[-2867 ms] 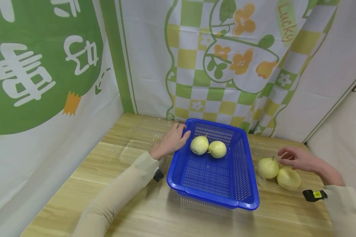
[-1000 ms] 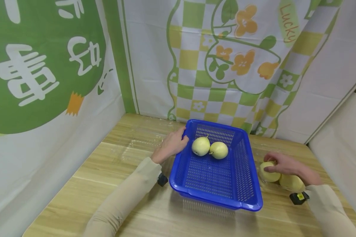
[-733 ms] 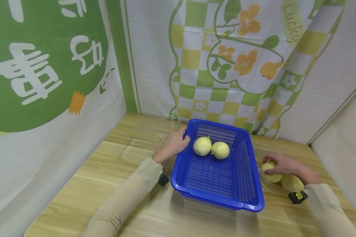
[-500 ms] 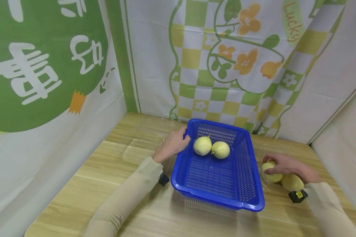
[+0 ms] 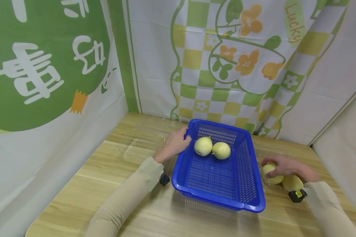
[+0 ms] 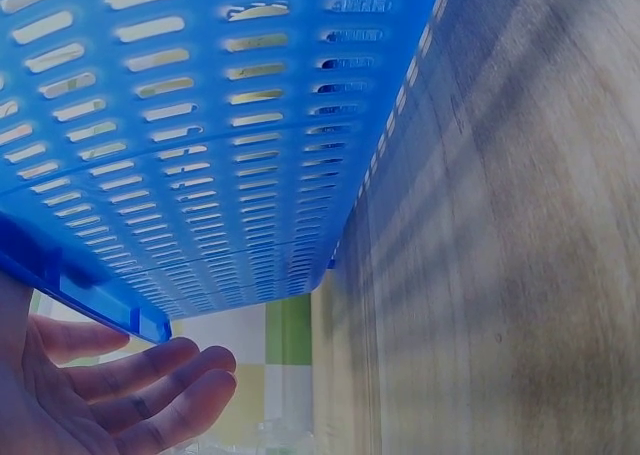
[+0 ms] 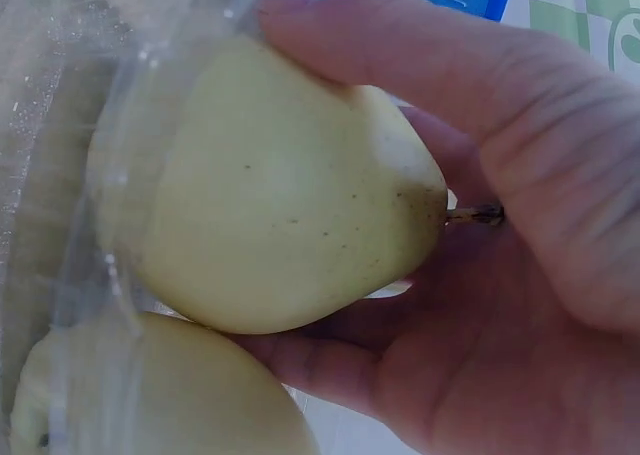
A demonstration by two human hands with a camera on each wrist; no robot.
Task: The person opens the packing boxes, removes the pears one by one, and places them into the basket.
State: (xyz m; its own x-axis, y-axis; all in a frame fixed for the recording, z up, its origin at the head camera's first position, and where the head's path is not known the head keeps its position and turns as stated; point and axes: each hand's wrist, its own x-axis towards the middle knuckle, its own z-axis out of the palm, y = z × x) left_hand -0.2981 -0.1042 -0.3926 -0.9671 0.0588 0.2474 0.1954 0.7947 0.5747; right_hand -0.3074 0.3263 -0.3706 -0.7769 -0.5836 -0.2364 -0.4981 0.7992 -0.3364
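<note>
A blue plastic basket stands on the table with two pale yellow pears in it, a left pear and a right pear. My left hand holds its left rim, thumb over the edge; in the left wrist view the fingers curl below the rim. To the basket's right, my right hand grips a pear between thumb and fingers, its stem toward the palm. Another pear lies against it, partly covered by the hand. Clear plastic surrounds these two pears.
A clear plastic tray lies on the wooden table left of the basket. Printed cloth hangs close behind the table, with more cloth at both sides. Each wrist wears a small black camera.
My right hand has come down and left from above the pears and taken hold of one. My left hand has closed on the basket's rim. The basket's two pears lie as before.
</note>
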